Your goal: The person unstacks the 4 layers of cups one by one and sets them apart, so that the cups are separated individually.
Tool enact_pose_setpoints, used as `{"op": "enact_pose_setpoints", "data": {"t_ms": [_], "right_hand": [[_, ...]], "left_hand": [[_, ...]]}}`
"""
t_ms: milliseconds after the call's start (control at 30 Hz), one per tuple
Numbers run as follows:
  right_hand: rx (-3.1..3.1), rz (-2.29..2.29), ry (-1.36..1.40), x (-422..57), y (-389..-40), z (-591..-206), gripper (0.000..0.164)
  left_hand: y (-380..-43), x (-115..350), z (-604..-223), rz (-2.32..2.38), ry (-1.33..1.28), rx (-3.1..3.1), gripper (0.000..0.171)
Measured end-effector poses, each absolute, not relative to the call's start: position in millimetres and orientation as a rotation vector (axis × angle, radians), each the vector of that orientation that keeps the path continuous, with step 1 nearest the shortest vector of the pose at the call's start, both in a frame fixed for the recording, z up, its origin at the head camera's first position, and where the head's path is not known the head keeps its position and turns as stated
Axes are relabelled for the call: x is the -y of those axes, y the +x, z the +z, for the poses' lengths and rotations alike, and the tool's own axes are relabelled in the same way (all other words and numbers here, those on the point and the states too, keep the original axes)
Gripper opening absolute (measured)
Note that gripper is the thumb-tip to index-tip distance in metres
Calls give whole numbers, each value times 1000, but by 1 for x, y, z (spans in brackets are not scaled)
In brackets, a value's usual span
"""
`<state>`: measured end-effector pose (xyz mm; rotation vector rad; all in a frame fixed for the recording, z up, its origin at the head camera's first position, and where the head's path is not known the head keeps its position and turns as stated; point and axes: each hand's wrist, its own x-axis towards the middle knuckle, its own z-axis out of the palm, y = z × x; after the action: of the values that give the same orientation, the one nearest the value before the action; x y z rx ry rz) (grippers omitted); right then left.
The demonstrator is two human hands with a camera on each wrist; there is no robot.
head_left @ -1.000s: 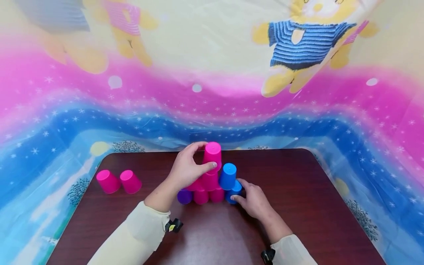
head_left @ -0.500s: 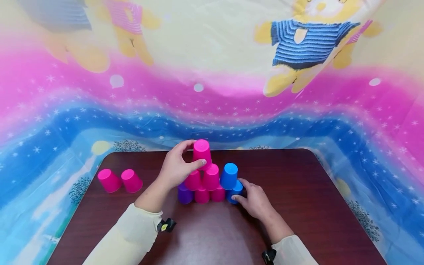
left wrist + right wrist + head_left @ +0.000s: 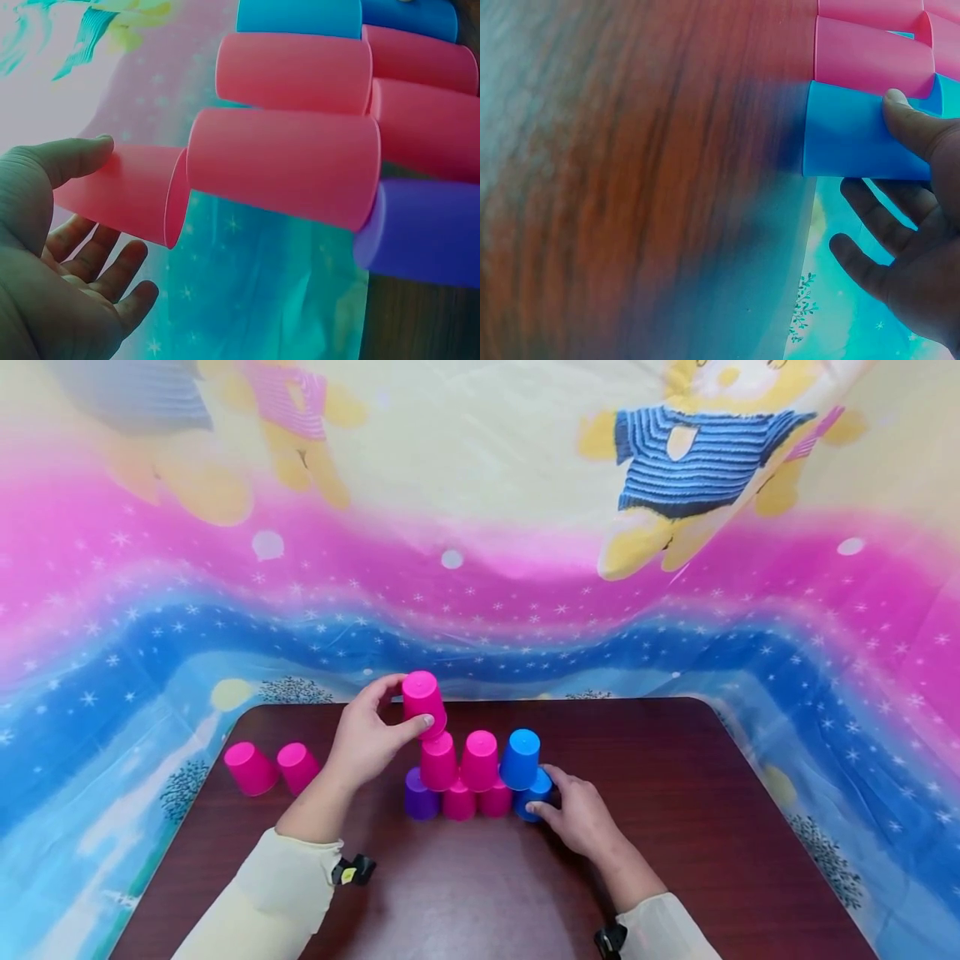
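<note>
My left hand (image 3: pixel 365 737) grips an upside-down pink cup (image 3: pixel 422 700) between thumb and fingers, above the left end of a cup stack. In the left wrist view, the held cup's rim overlaps the base of the second-row pink cup (image 3: pixel 281 165). That row also has a middle pink cup (image 3: pixel 479 762) and a blue cup (image 3: pixel 520 760) at right. Below stand a purple cup (image 3: pixel 422 795), two pink cups (image 3: pixel 459 802) and a lower blue cup (image 3: pixel 531 802). My right hand (image 3: pixel 581 817) holds this lower blue cup, thumb on its near side.
Two more pink cups (image 3: pixel 250 768) stand upside down at the table's left, one partly behind my left forearm. The dark wooden table (image 3: pixel 675 827) reaches back to a patterned cloth (image 3: pixel 480 610) hanging behind it.
My left hand has carried the pink cup left, from over the middle of the stack to above the left second-row cup. The right hand stays on the lower blue cup.
</note>
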<state>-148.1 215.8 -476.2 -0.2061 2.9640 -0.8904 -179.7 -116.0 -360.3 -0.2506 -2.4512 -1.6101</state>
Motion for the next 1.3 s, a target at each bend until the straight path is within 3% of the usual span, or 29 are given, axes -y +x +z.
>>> {"op": "enact_pose_setpoints", "data": {"t_ms": [1300], "right_hand": [[-2964,-874,-209,-215,-149,-477,75]], "left_hand": [[-169,182,-430,-1593,152,2531,72]]}}
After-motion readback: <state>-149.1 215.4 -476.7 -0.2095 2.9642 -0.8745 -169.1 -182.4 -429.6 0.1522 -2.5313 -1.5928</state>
